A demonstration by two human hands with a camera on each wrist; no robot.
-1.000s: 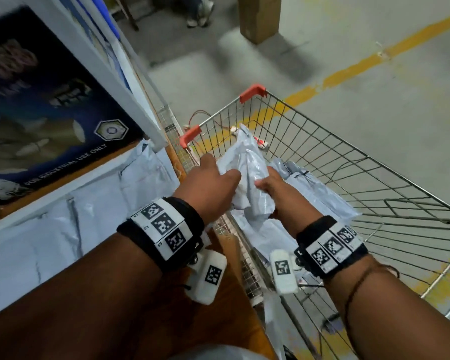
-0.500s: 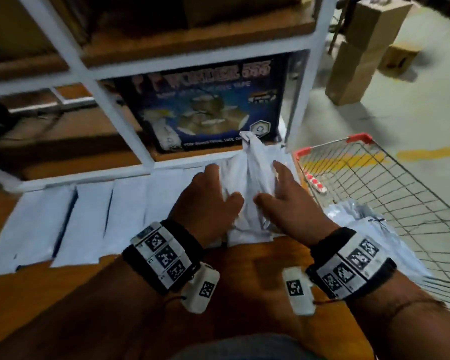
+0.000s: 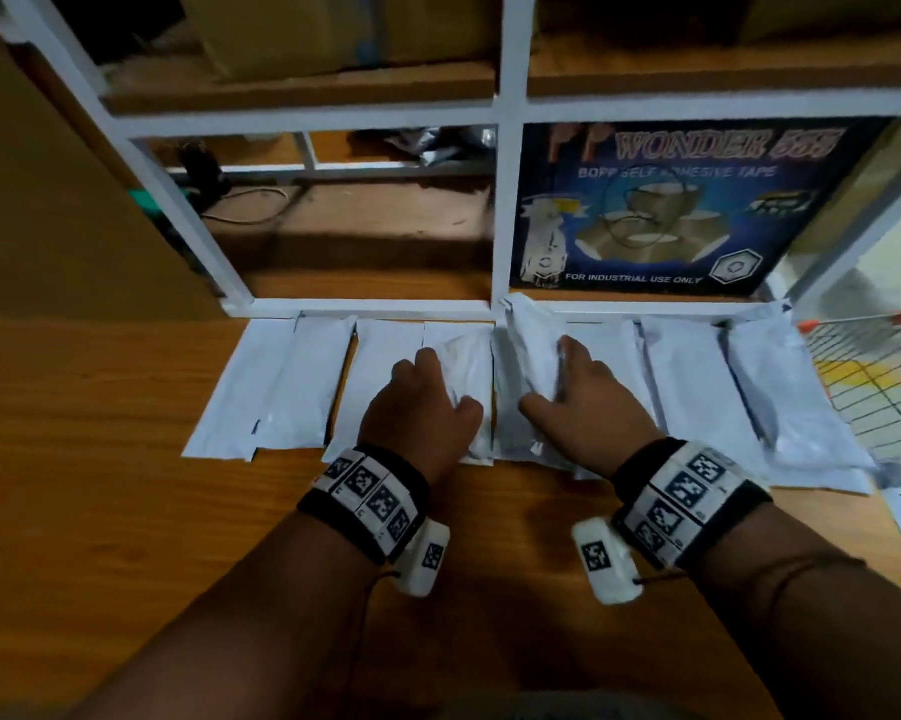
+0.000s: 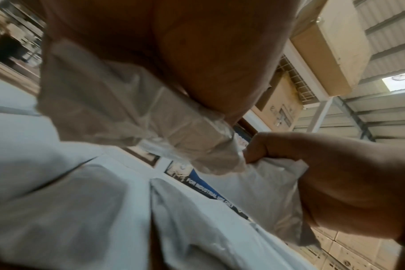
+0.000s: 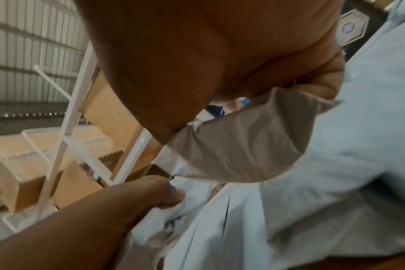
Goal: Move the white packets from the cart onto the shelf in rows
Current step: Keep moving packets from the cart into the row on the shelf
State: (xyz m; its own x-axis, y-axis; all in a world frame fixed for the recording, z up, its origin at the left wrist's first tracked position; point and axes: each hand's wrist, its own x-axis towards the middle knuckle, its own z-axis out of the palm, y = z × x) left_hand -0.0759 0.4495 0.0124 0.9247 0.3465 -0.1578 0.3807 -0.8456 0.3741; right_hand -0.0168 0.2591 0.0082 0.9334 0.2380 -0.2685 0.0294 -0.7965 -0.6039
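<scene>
Several white packets (image 3: 302, 381) lie side by side in a row on the wooden shelf (image 3: 100, 485). My left hand (image 3: 427, 400) grips a crumpled white packet (image 3: 464, 371) over the middle of the row. Just to its right, my right hand (image 3: 567, 387) grips a second white packet (image 3: 528, 345), whose far end reaches the white frame. The left wrist view shows my left hand's packet (image 4: 132, 113) in my curled fingers, and the right hand (image 4: 335, 173) pinching its own. The right wrist view shows the right hand's packet (image 5: 243, 146) clamped under the thumb.
A white metal shelf frame (image 3: 508, 200) stands right behind the row. A blue tape box (image 3: 661, 210) sits behind it on the right. The wire cart (image 3: 874, 366) with a red corner is at the right edge. Cardboard boxes sit on the level above.
Both hands lifted packets out of the cart and swung left to the shelf. They have come down onto the middle of the row and moved apart, each with its own packet.
</scene>
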